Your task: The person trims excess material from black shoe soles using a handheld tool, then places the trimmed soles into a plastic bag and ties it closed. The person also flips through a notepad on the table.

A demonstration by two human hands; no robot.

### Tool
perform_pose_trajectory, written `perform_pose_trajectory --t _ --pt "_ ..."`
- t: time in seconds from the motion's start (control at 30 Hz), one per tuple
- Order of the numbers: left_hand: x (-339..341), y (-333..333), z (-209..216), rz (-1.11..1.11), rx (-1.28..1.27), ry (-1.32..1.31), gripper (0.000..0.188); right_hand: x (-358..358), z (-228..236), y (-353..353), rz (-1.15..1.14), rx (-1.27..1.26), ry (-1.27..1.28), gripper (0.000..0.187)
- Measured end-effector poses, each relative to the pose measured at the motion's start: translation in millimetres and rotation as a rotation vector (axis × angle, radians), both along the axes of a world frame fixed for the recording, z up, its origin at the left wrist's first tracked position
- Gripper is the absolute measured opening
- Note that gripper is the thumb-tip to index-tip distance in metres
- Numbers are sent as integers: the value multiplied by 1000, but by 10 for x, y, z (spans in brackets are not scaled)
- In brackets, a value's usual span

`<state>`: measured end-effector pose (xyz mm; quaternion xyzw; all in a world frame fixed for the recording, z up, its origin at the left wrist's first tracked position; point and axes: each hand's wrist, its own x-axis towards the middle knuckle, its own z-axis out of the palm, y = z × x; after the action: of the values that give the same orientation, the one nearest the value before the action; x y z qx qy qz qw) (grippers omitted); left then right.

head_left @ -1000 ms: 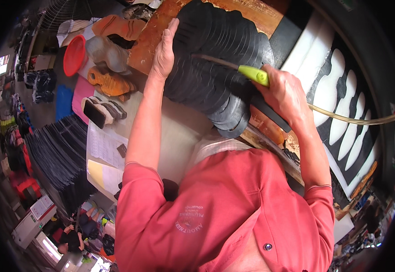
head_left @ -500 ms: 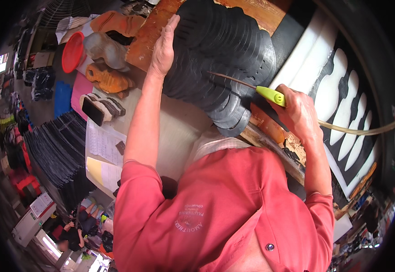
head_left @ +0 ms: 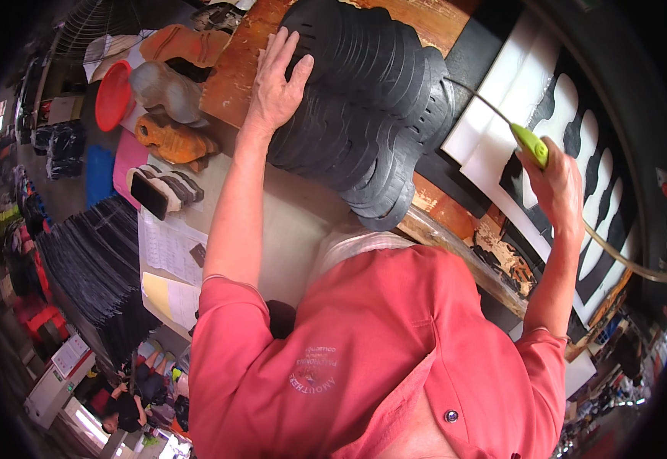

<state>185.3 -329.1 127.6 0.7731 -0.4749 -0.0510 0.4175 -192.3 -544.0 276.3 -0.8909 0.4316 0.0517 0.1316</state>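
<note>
Several black sole-shaped pieces (head_left: 356, 99) lie overlapped in rows across the board in front of me. My left hand (head_left: 276, 96) rests at the left edge of these pieces, its fingers stretched out and the thumb apart. Out to the right, my right hand (head_left: 559, 183) is closed round a lime-green air blow gun (head_left: 531, 144). Its long thin nozzle points up and left toward the right edge of the black pieces. A yellowish hose (head_left: 616, 258) runs from below that hand to the right.
At right, a white sheet (head_left: 494, 115) lies beside a black sheet with white sole-shaped areas (head_left: 605, 191). An orange-brown board (head_left: 230, 73) is under the pieces. Left are a red bowl (head_left: 114, 96), a phone (head_left: 150, 196), papers (head_left: 169, 249) and a dark stack (head_left: 96, 260). Another person (head_left: 127, 409) is lower left.
My right hand has moved right with the air blow gun, taking its nozzle off the black pieces. My left hand has turned, its fingers and thumb now spread over their edge.
</note>
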Motion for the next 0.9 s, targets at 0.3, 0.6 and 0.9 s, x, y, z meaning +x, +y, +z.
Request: perform_pose_trajectory --t 0.3,0.6,0.9 --pt "-10 -7 -8 -2 8 -30 67 -338 245 264 -8 45 117 23" --pt "-6 -27 -110 11 -27 -103 61 -465 116 537 164 201 61 31" --pt "-132 -12 -57 85 64 -153 51 131 -161 -165 175 -295 -358 32"
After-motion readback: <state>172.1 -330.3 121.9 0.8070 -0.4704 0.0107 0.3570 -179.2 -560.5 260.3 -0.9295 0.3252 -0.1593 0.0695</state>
